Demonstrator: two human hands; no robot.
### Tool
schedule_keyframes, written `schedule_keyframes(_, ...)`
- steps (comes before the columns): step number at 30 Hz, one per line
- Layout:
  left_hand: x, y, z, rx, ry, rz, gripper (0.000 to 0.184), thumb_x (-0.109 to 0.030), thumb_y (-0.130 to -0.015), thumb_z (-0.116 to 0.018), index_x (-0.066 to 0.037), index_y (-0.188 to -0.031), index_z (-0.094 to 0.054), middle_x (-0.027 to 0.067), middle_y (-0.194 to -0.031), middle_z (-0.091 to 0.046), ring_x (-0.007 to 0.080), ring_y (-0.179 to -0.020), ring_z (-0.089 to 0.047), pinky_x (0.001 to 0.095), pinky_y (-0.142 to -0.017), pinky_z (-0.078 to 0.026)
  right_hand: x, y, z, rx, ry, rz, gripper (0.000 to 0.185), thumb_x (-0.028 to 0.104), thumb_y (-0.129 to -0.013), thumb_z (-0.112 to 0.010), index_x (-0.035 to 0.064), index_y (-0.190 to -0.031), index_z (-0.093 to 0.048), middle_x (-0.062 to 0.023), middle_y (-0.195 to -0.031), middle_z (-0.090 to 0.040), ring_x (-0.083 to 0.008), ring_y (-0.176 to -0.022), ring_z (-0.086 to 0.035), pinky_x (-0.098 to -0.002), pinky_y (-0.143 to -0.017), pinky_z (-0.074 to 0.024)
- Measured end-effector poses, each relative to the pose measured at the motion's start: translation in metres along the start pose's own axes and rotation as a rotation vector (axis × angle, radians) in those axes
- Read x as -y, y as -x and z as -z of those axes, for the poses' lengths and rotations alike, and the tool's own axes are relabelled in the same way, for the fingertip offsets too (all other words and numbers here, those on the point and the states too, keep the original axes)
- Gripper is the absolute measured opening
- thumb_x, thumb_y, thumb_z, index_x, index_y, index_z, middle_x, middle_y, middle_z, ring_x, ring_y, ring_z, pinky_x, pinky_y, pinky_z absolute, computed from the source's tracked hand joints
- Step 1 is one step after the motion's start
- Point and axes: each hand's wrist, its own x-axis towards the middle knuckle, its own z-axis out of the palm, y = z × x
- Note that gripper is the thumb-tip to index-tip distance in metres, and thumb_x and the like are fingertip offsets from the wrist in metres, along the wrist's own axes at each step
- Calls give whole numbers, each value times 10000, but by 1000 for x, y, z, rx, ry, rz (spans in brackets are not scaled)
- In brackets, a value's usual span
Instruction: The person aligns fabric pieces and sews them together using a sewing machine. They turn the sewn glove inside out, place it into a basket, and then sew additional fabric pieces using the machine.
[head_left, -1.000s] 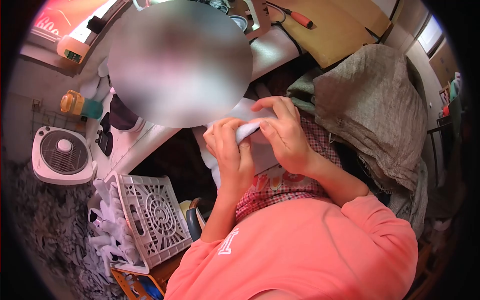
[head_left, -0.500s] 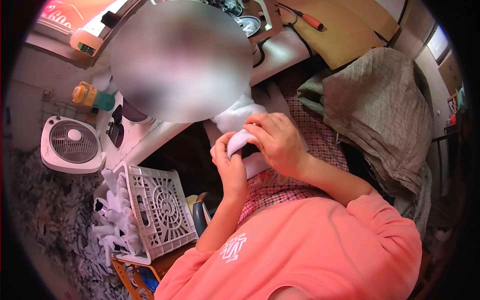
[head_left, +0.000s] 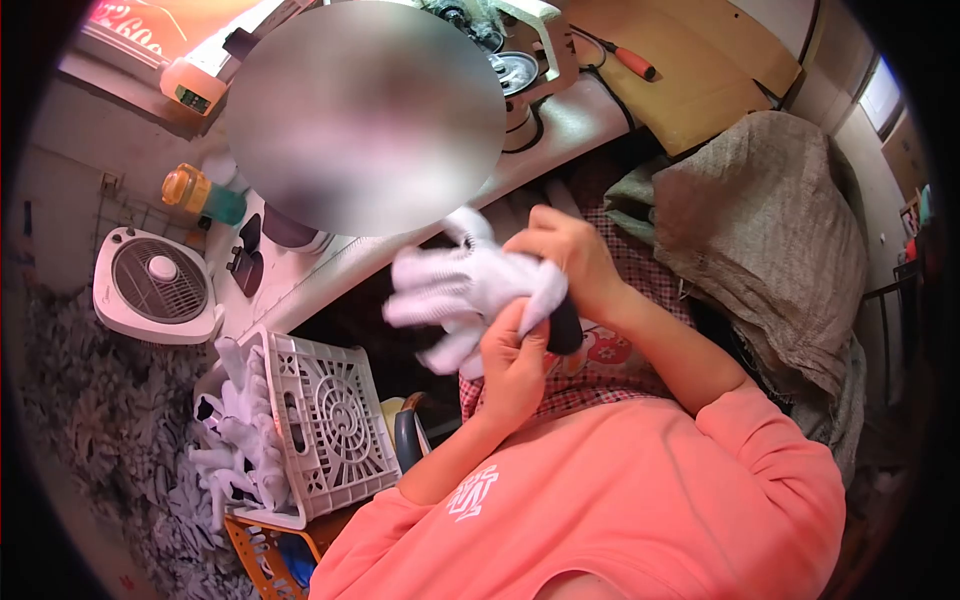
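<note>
A white knitted glove [head_left: 465, 285] hangs in the air over my lap, its fingers spread toward the left and smeared by motion. My left hand [head_left: 516, 368] pinches the lower side of its cuff end, thumb on top. On the upper side of that same end, my right hand [head_left: 572, 262] is closed with its fingers bent round the fabric. A dark patch [head_left: 566, 328] shows at the cuff end between my hands; whether it is lining or a separate piece, I cannot tell.
White gloves [head_left: 240, 430] fill a white plastic crate [head_left: 335, 425] at the left. A fan [head_left: 160, 285] stands beyond it, near the white worktable [head_left: 290, 285]. Sacking [head_left: 765, 230] is heaped at my right. A screwdriver [head_left: 632, 62] lies on a brown board. A blurred oval hides the table's middle.
The white fabric was bunched between my fingers; now it is spread out as a glove with its fingers to the left. My left hand has moved right and down. The view has shifted slightly.
</note>
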Motion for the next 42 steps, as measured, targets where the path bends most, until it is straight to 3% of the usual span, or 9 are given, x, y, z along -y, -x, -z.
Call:
schedule_keyframes(4,-14,-8,2,20,380,385,300,-260,-1005,-520,-25,-1180,-584,-25,-935,-595,49,-764,-529,230,-688,-460,9,-15,7,-322,-120,28,122,60,-710,-665,4,-790,-592,-127,-856,-526,-246,-778,-585,-310,-671,-476)
schedule_keyframes(8,-17,-10,3,195,-290,-183,404,-106,-698,-840,-3,-1006,-601,0,-877,-595,110,-754,-520,245,-690,-435,27,-17,20,-432,-414,84,279,52,-745,-673,11,-1008,-587,-132,-921,-541,-285,-854,-583,-331,-718,-490)
schedule_keyframes(10,-4,-16,5,-142,-636,-394,343,-30,-663,-817,-29,-897,-565,26,-844,-576,110,-747,-512,255,-687,-439,22,-13,25,-430,-250,201,411,80,-711,-729,34,-1093,-583,-124,-924,-556,-300,-841,-597,-336,-710,-505)
schedule_keyframes(14,10,-54,10,-539,-325,-485,312,27,-713,-722,-49,-960,-546,49,-984,-507,147,-956,-523,259,-805,-437,30,-3,12,-527,-22,274,389,56,-664,-750,45,-1040,-651,-110,-814,-598,-275,-697,-619,-348,-604,-510)
schedule_keyframes(20,-19,-60,-9,-444,-735,-994,367,-22,-745,-715,-26,-1086,-579,127,-1203,-541,284,-1090,-547,378,-923,-443,25,-3,17,-589,19,328,370,66,-652,-688,33,-1016,-635,-86,-784,-541,-275,-677,-594,-377,-579,-493)
schedule_keyframes(26,-20,-53,-13,-344,-522,-793,326,44,-731,-653,2,-1051,-606,155,-1114,-626,313,-1088,-575,391,-973,-419,25,-2,27,-617,257,357,362,61,-641,-668,25,-1000,-644,-78,-800,-538,-263,-743,-589,-357,-608,-494)
schedule_keyframes(34,-47,4,-9,45,-244,-352,266,136,-815,-509,12,-1040,-580,69,-1018,-639,120,-939,-589,265,-867,-467,30,-11,57,-714,198,385,358,52,-603,-721,47,-960,-686,-77,-920,-606,-249,-796,-604,-313,-654,-504)
schedule_keyframes(36,-56,4,-5,47,-40,-123,187,67,-810,-660,13,-986,-626,54,-978,-666,110,-850,-629,243,-779,-492,37,-4,61,-585,-37,311,367,32,-612,-736,44,-976,-691,-79,-908,-619,-226,-781,-622,-290,-663,-504)
schedule_keyframes(42,-82,-8,36,24,585,347,424,-241,-917,-531,15,-1255,-543,166,-1185,-630,278,-1065,-636,413,-959,-504,52,16,47,-20,-1268,-268,297,74,-846,-704,1,-1117,-605,-77,-1028,-670,-128,-939,-633,-270,-854,-494)
